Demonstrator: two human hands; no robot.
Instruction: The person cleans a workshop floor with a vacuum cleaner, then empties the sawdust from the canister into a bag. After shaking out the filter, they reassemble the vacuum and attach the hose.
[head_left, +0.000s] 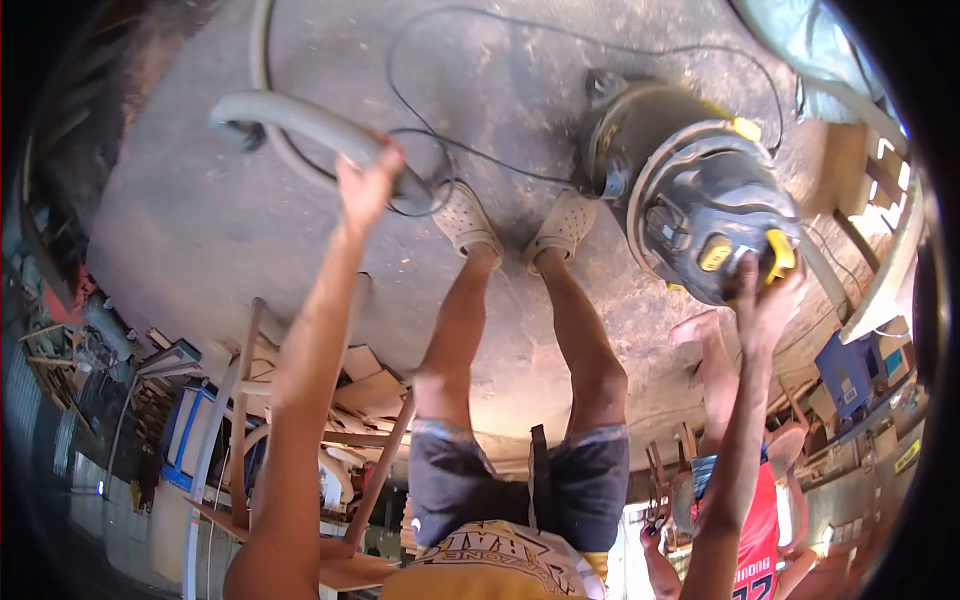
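My left hand [368,185] is closed round the grey hose [300,120] of a vacuum cleaner, near one end; the hand is slightly blurred. From there the hose bends left and runs up out of view. On the right, the black and yellow vacuum cleaner [690,185] is on the concrete floor, tilted in this view. My right hand [768,300] grips its top, with fingers by the switch and the yellow part [780,255]. The palm side of that hand is hidden.
A black cord [500,18] loops over the floor [300,230]. Another person in a red jersey [757,520] is close to my right arm. Wooden stools and scraps [370,390] lie at lower left. A blue box [848,372] stands at right, below a pale plastic sheet [815,45].
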